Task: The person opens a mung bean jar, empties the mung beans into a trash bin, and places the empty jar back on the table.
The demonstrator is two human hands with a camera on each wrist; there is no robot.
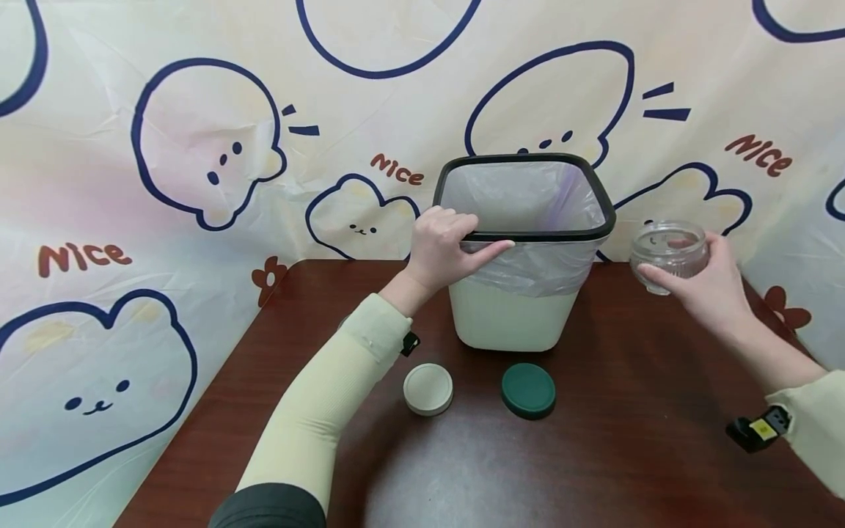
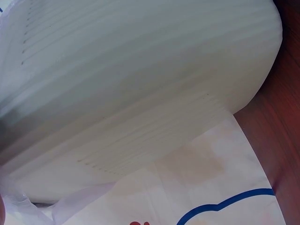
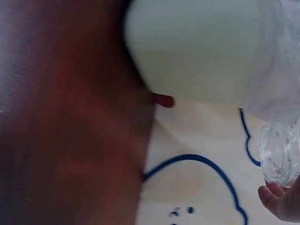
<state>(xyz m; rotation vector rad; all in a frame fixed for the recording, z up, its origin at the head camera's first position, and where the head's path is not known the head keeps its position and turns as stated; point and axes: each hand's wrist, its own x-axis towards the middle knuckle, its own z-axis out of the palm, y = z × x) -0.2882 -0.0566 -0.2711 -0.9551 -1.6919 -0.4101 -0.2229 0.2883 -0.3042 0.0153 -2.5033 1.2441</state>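
Note:
A pale trash bin [image 1: 515, 315] with a black rim and a clear plastic liner [image 1: 548, 268] stands upright at the back of the table. My left hand [image 1: 441, 238] grips the rim at its front left corner, fingers curled and thumb stretched along the front. In the left wrist view, the bin's ribbed side [image 2: 140, 84] fills most of the picture. To the right of the bin, my right hand [image 1: 713, 286] holds a clear glass jar [image 1: 667, 253] above the table, without a lid on it. The jar's base [image 3: 279, 152] shows in the right wrist view.
A white round lid [image 1: 428, 389] and a dark green round lid [image 1: 528, 390] lie on the brown table [image 1: 614, 440] before the bin. A cartoon-printed sheet [image 1: 211, 132] hangs behind. Part of something peeks out beside my left sleeve [image 1: 343, 381], mostly hidden.

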